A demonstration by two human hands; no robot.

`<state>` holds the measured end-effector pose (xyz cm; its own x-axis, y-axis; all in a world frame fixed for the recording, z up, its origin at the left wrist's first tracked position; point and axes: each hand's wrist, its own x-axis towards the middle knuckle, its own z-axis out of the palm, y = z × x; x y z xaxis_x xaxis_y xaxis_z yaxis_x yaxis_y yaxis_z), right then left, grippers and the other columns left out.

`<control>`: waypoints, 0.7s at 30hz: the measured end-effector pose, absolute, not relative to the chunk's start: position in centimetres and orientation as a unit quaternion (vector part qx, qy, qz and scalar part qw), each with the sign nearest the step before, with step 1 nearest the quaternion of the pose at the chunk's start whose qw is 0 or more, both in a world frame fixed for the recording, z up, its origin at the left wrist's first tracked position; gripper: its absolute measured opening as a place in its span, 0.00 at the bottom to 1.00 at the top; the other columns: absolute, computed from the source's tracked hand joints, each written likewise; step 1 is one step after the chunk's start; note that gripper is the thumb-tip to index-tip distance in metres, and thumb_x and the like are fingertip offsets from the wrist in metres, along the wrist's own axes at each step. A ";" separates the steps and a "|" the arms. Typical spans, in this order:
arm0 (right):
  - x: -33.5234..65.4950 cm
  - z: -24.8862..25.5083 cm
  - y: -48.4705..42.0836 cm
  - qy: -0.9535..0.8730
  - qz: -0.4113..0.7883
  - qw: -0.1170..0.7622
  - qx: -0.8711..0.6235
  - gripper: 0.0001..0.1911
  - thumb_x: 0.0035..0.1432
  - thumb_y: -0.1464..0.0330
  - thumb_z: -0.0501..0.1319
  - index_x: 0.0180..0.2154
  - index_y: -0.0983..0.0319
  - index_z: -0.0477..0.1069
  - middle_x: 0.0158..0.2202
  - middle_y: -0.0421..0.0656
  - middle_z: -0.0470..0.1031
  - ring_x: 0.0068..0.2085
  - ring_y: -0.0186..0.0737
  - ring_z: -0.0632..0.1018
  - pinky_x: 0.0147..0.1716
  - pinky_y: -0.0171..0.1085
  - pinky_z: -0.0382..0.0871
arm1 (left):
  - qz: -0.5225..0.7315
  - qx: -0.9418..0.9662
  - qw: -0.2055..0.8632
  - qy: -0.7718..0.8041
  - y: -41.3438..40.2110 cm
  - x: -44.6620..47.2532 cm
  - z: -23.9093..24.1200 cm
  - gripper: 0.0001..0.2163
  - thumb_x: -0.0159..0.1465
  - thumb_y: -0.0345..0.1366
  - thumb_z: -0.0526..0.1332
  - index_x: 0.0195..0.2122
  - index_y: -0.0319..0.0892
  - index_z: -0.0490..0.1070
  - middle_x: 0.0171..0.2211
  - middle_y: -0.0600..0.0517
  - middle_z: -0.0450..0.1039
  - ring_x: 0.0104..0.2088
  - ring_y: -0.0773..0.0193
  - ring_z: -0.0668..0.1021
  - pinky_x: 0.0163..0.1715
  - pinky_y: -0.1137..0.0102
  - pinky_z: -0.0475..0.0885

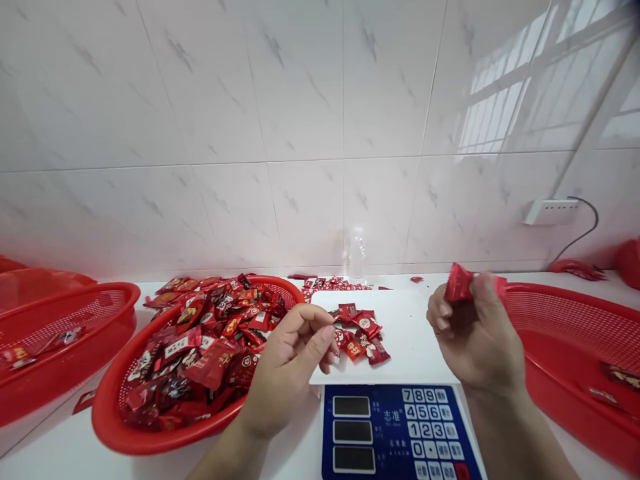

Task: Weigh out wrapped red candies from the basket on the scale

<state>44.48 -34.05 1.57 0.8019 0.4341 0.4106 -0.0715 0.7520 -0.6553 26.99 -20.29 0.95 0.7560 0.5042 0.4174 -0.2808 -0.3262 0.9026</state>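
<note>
My right hand (483,333) is raised at the right of the scale, its thumb and fingers closed on a small red candy packet (459,283). My left hand (295,360) is over the left edge of the white scale pan (415,333), with thumb and index finger pinched together. Whatever may be between those fingertips is too small to make out. Beside them, a small heap of red candy packets (367,323) lies on the pan. The scale's blue keypad panel (390,433) faces me, and its displays look dark.
Left of the scale stands a red basket (107,413) heaped with red packets. Another red basket (125,293) is farther left, and a third (550,300) at the right, each with a few packets. Behind are a clear bottle (358,253), scattered packets (333,285) and a power strip (550,212).
</note>
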 end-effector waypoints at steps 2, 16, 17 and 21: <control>44.9 1.2 -33.7 -0.255 0.137 0.897 -0.334 0.19 0.59 0.55 0.60 0.23 0.61 0.66 0.17 0.35 0.64 0.18 0.27 0.65 0.16 0.28 0.57 | 0.334 0.810 0.471 0.101 -19.9 27.2 1.0 0.04 0.66 0.37 0.56 0.39 0.45 0.67 0.31 0.54 0.70 0.32 0.67 0.73 0.33 0.71 0.70; 45.2 -2.1 -30.7 -0.429 0.010 0.469 -0.772 0.18 0.57 0.52 0.58 0.24 0.58 0.68 0.21 0.39 0.72 0.23 0.36 0.67 0.25 0.36 0.56 | 0.196 0.975 0.077 0.066 -18.5 30.9 -4.2 0.06 0.64 0.35 0.59 0.39 0.41 0.74 0.50 0.47 0.70 0.59 0.51 0.63 0.58 0.53 0.58; 45.4 -2.3 -30.5 -0.434 0.014 0.458 -0.776 0.18 0.56 0.53 0.58 0.23 0.58 0.67 0.21 0.39 0.72 0.23 0.37 0.67 0.25 0.36 0.56 | 0.210 0.973 0.081 0.061 -18.5 31.2 -4.4 0.07 0.65 0.34 0.58 0.39 0.41 0.74 0.49 0.48 0.71 0.58 0.52 0.63 0.58 0.53 0.58; 46.5 -3.1 -30.3 -0.449 0.056 0.444 -0.773 0.14 0.58 0.55 0.57 0.32 0.58 0.71 0.26 0.40 0.76 0.26 0.39 0.73 0.26 0.36 0.63 | 0.297 0.937 0.180 0.045 -18.6 31.3 -4.1 0.08 0.65 0.30 0.55 0.37 0.43 0.74 0.47 0.50 0.73 0.56 0.55 0.65 0.56 0.55 0.61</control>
<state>46.49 -30.26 -3.10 0.5906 0.7444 0.3116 0.6441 -0.2023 -0.7377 31.29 -18.59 -4.13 0.8198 0.1916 0.5396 -0.0220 -0.9312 0.3639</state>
